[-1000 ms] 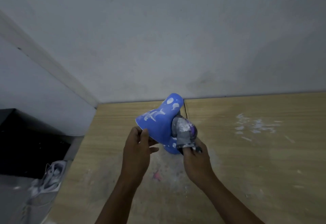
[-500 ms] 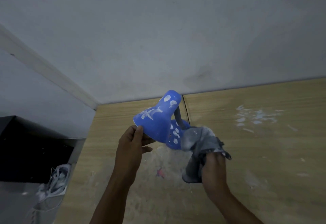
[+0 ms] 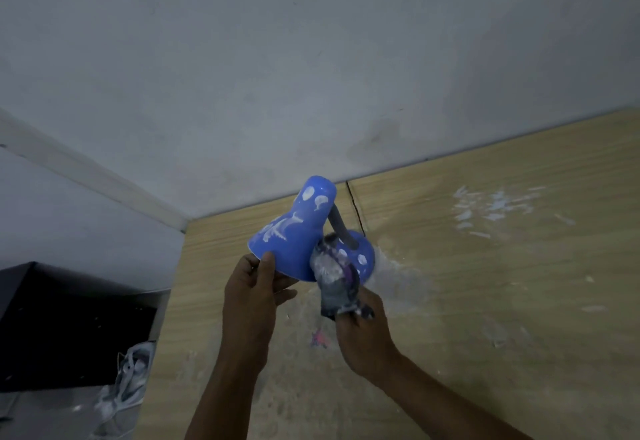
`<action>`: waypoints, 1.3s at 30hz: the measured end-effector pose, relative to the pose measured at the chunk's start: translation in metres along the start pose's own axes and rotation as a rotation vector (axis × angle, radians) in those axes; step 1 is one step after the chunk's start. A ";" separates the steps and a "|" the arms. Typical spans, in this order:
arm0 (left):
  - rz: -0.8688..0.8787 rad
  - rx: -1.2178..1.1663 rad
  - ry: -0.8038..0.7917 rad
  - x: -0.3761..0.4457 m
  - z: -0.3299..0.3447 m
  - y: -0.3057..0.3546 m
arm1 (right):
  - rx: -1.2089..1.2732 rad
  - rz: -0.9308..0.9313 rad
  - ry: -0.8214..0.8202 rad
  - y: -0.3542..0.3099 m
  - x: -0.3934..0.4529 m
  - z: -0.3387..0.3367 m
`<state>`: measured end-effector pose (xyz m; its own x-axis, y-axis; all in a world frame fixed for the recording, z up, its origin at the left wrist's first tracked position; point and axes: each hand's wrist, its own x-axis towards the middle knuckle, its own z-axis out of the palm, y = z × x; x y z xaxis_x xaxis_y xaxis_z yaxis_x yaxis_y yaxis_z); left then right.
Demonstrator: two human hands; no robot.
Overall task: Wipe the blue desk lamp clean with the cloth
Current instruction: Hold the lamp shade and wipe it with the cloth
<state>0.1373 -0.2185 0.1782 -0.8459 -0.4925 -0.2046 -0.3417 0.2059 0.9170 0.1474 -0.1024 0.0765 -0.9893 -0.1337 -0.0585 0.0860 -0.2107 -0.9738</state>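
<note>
Blue desk lamp stands on the wooden desk near the wall corner, white smears on shade and base. Left hand pinches the shade rim — right hand grips the grey cloth, pressed against the lamp base.

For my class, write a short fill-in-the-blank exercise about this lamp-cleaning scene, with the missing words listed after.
1. The left hand holds the rim of the lamp's ____.
2. The right hand presses a grey ____ against the blue desk lamp.
3. White smears mark the ____ table.

Missing words: shade; cloth; wooden
</note>
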 end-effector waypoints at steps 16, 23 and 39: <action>0.007 -0.045 -0.033 0.004 -0.002 0.000 | 0.097 0.262 0.076 -0.012 0.019 -0.007; 0.045 -0.101 -0.030 0.003 -0.002 -0.005 | 0.024 0.239 0.319 -0.032 0.021 -0.039; 0.103 -0.077 -0.056 0.005 0.002 -0.027 | -0.153 -0.271 0.210 -0.018 0.057 0.010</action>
<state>0.1415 -0.2253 0.1518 -0.8972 -0.4237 -0.1245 -0.2209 0.1864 0.9573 0.0902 -0.1159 0.0931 -0.9777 0.1123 0.1772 -0.1849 -0.0617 -0.9808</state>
